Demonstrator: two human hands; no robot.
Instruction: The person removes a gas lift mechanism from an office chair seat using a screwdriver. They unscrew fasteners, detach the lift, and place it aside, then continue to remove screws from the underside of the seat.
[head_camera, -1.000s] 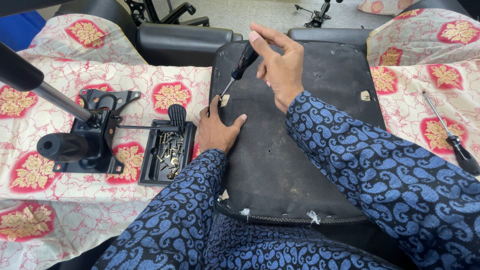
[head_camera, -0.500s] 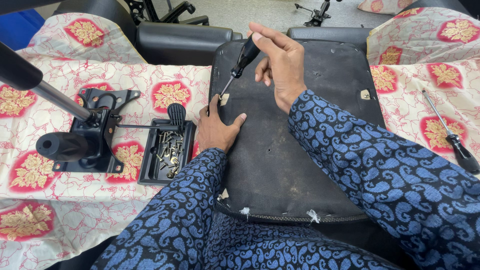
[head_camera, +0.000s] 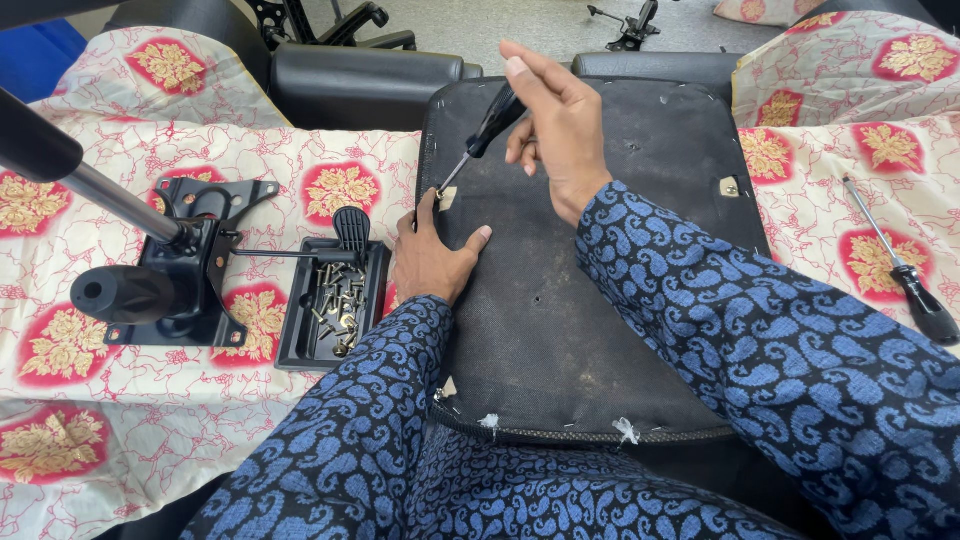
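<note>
Your right hand (head_camera: 555, 130) is wrapped around the black handle of a slim steel-shafted screwdriver (head_camera: 478, 135), holding it tilted with the tip down at the left edge of the upturned black fabric-covered chair seat base (head_camera: 590, 300), right where a small pale patch shows through the cloth. Your left hand (head_camera: 432, 258) lies flat and open on that seat base just below the tip, holding nothing, thumb pointing up toward the spot and palm pressing the seat base down

As for progress: the black metal chair tilt mechanism with its grey gas cylinder (head_camera: 165, 265) lies apart from the seat on the cream and red floral cloth (head_camera: 110, 400) to your left, so it is not on the seat. Beside it, the shallow black plastic tray (head_camera: 335, 305) holds a heap of loose screws (head_camera: 338, 300). A matching pale patch sits near the seat's right edge; whether a screw is in it is too small to tell. The point under your tip looks like the one in hand

A second black-handled screwdriver (head_camera: 900, 265) lies unused on the cloth, well to your right
</note>
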